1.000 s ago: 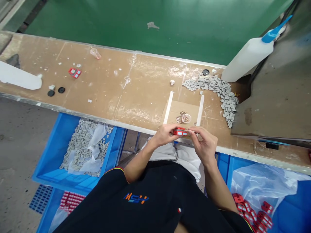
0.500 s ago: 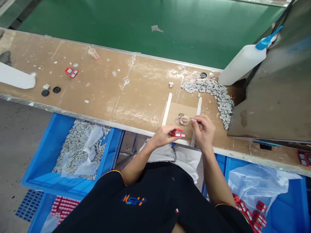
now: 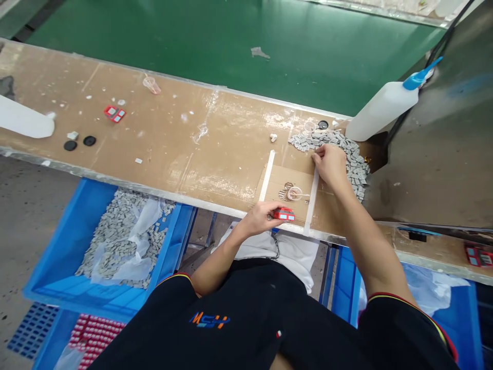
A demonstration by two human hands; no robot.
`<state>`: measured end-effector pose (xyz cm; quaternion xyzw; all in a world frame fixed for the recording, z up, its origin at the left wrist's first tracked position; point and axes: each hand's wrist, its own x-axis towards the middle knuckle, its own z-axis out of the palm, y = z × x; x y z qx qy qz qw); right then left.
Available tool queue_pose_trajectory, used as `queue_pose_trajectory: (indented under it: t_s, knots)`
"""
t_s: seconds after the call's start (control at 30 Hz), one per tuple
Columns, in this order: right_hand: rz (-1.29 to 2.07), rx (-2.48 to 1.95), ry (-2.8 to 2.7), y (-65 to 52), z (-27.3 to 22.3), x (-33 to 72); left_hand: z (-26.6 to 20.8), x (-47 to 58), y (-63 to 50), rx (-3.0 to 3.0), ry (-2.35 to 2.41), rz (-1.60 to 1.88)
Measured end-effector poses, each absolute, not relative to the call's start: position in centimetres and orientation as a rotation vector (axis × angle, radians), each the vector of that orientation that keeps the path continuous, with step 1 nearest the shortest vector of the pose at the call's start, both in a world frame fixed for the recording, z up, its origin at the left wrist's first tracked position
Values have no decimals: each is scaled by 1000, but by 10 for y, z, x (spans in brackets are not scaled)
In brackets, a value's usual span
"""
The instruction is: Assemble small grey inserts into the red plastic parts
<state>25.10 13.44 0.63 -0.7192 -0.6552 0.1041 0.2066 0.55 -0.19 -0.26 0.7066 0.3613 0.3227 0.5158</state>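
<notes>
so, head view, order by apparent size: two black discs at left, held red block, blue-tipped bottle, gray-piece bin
1. gray-piece bin
2. blue-tipped bottle
3. held red block
4. two black discs: look alike, unranked

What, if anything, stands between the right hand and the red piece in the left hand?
The small clear cup, with a thin stick jutting out, sits on the cardboard sheet between the right hand and the red piece held in the left hand. Nothing else visible stands directly between them.
</notes>
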Motion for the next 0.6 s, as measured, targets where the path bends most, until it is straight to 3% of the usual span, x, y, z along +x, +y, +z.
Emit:
queue_pose_trajectory:
  t_s: [0.3,0.6]
  knots:
    - [61,-1943,-2146,122,12,245,-3,4,-2,1715,857,771]
    - [486,-1694,-1936,65,55,272,-1,3,-3,1699,847,762]
